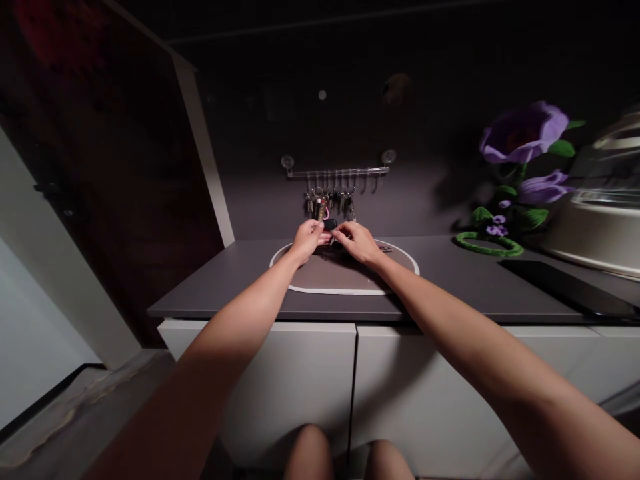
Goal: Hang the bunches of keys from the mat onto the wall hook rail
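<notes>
Over an oval brown mat (pixel 345 281) with a white rim, both of my hands meet close to the wall. My left hand (pixel 309 241) is closed, its thumb and fingers around a black key fob (pixel 331 225). Just right of the fob, my right hand (pixel 357 243) pinches at something small that I cannot make out. Behind them a clear hook rack (pixel 338 173) is fixed to the wall, with several keys (pixel 336 199) hanging from its hooks. A few more keys (pixel 385 249) lie on the mat, partly hidden by my right hand.
The dark countertop (pixel 225 287) tops white cabinets (pixel 300 373). To the right stand purple fabric flowers (pixel 525 137) with a green ring base, a flat black object (pixel 565 287) and a large cream appliance (pixel 595 230). A dark door (pixel 135 167) is at the left.
</notes>
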Demonstrator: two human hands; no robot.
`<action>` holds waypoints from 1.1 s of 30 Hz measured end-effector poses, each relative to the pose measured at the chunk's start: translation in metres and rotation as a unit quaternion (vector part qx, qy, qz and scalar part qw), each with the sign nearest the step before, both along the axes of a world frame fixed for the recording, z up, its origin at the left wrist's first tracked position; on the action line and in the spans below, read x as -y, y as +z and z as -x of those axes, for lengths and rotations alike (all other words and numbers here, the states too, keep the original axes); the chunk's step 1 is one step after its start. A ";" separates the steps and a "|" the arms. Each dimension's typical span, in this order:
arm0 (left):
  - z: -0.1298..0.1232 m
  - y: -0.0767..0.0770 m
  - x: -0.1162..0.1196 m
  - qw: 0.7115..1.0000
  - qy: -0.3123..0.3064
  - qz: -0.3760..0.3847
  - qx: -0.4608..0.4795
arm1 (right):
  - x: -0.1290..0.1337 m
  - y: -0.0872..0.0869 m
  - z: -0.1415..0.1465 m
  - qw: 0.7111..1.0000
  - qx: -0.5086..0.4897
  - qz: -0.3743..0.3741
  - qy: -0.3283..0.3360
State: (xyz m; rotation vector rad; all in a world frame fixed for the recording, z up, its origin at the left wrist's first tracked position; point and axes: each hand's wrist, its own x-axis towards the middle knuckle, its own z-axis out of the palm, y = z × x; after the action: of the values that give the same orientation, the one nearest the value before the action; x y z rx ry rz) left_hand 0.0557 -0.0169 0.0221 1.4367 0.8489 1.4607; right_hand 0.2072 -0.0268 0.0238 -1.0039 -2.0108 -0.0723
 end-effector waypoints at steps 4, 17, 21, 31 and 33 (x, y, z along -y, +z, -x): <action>-0.001 0.001 0.001 1.000 -0.015 -0.010 0.008 | -0.003 -0.001 -0.001 1.000 -0.015 -0.013 -0.010; 0.001 0.008 0.001 0.998 0.008 -0.035 0.044 | -0.003 0.003 -0.004 0.997 -0.054 -0.044 -0.019; 0.002 0.009 0.001 0.998 0.040 -0.022 0.033 | 0.000 0.005 -0.004 0.997 -0.059 -0.044 -0.035; 0.003 0.007 0.000 0.988 -0.007 0.103 0.112 | -0.010 -0.001 -0.002 0.939 -0.297 0.126 0.122; 0.004 0.006 -0.001 0.984 -0.013 0.129 0.121 | -0.012 -0.001 -0.001 0.902 -0.357 0.173 0.170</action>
State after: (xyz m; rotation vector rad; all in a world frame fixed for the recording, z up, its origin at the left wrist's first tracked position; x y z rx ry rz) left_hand 0.0522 -0.0155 0.0280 1.0520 0.8276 1.4136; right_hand 0.2084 -0.0147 0.0228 -0.7173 -1.4925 0.7611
